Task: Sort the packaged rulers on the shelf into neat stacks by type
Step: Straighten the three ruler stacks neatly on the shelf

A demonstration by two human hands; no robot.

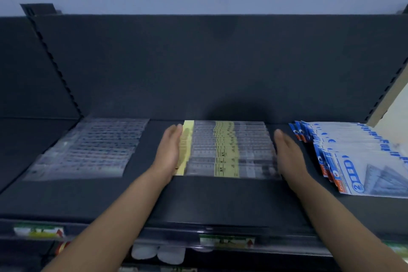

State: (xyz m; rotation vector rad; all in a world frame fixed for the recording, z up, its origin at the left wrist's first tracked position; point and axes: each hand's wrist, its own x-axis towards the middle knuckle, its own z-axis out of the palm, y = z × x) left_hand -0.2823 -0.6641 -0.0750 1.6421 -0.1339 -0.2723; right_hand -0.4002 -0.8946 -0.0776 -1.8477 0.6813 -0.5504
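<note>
1. Dark shelf (220,201) carries three groups: clear-packed rulers (95,146) at the left, yellow-labelled rulers (227,150) in the middle, and blue-and-white packs (353,157) at the right.
2. Risk: squeezing the fanned middle row from both sides could buckle its slippery sleeves or push them into the blue-and-white packs nearby.
3. Left hand (170,150): fingers (174,132) straight, pressed edge-on against the row's yellow ends, gripping nothing.
4. Right hand (287,152): fingers straight along the row's right edge; contact seems likely, though blur hides it.

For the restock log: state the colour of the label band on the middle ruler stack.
Yellow with black print: label band, head view.
</note>
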